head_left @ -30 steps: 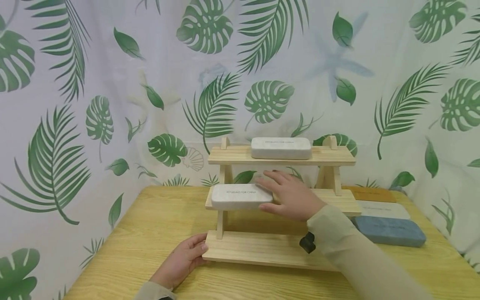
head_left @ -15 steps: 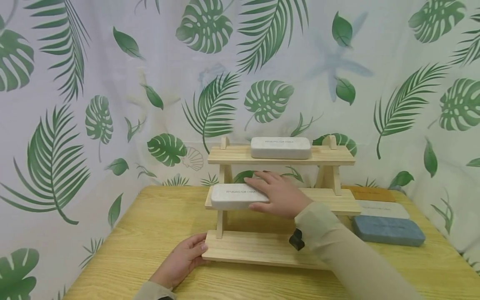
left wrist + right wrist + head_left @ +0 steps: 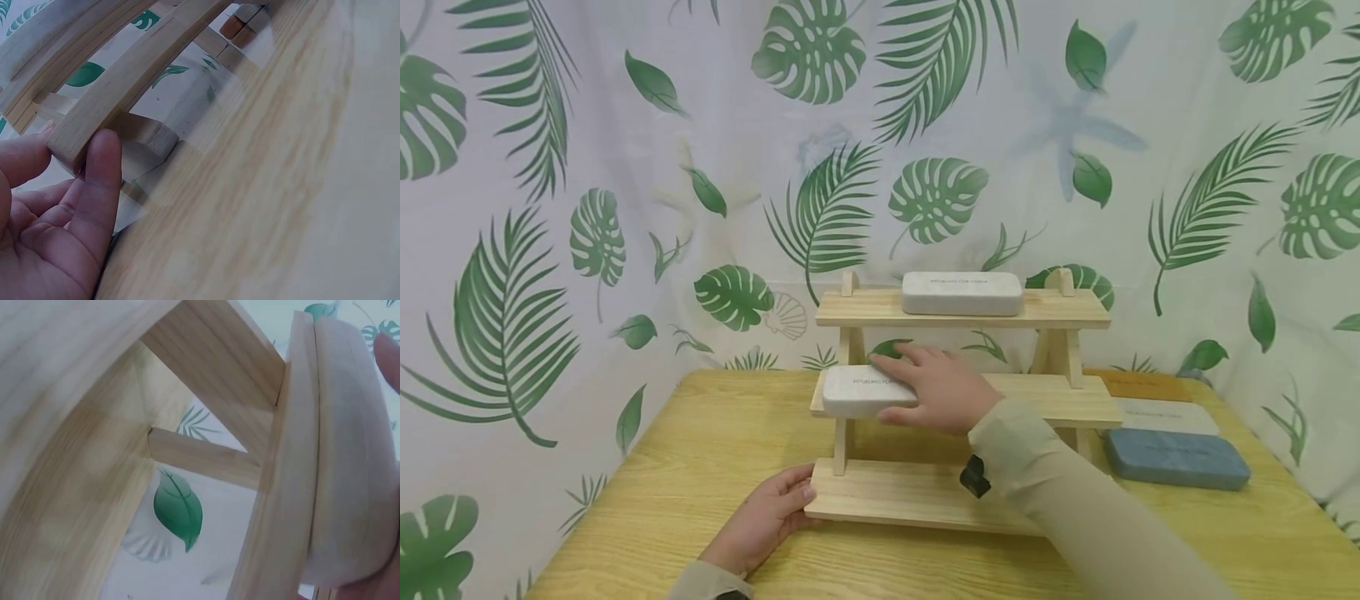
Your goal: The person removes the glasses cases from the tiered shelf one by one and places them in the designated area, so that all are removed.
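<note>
A three-tier wooden stand stands on the table. My left hand pinches the left end of its bottom shelf. In the left wrist view, thumb and fingers close around the board. A white, rounded glasses case with dark lettering lies at the left of the middle shelf. My right hand rests over this case's right part, fingers extended across the top and thumb at the front, hiding some lettering. The right wrist view shows the case flat against the shelf.
Another white glasses case sits on the top shelf. To the right of the stand, an orange case, a white case and a blue case lie on the wooden table. A leaf-patterned curtain hangs behind.
My right hand has slid left along the white case on the middle shelf, covering more of it. That case and the stand have stayed put. The left hand has not moved.
</note>
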Demonstrator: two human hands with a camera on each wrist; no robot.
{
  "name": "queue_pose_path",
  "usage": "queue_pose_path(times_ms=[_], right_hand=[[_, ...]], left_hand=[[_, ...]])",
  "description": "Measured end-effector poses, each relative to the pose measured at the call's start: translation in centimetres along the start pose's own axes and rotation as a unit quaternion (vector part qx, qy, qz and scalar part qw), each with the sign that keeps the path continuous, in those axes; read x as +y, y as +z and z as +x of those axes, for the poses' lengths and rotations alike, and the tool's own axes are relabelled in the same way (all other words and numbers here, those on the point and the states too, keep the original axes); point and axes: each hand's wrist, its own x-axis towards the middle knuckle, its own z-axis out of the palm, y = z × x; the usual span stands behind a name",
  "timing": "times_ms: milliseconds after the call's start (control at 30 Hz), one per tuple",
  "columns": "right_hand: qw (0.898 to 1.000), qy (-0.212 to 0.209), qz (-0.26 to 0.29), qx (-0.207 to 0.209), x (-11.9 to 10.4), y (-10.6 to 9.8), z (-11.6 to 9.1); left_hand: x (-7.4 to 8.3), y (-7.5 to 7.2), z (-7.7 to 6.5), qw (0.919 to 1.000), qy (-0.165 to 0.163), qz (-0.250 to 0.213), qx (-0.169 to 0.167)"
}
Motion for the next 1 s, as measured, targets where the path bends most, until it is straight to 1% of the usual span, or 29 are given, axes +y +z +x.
queue_pose_path(times_ms=[167, 300, 433, 567, 733, 1000], right_hand=[[0.999, 0.025, 0.016, -0.026, -0.9, 0.1, 0.1], [0.999, 0.02, 0.0, -0.026, -1.1, 0.2, 0.0], [1.0, 0.004, -0.024, -0.013, -1.0, 0.4, 0.0], [1.0, -0.004, -0.028, 0.003, -0.8, 0.5, -0.2], [1.0, -0.003, -0.025, 0.016, -0.9, 0.6, -0.5], [0.999, -0.014, -0.033, 0.035, -1.4, 0.3, -1.5]], left_hand=[[0.0, -0.1, 0.0, 1.0, -0.002, -0.003, -0.002], [0.0, -0.1, -0.2, 1.0, -0.002, 0.0, -0.002], [0.1, -0.1, -0.2, 1.0, -0.001, -0.002, -0.003], [0.0, 0.0, 0.0, 1.0, -0.002, -0.008, -0.002], [0.0, 0.0, 0.1, 1.0, -0.004, -0.006, -0.003], [0.0, 0.0, 0.0, 1.0, -0.001, -0.005, 0.002]])
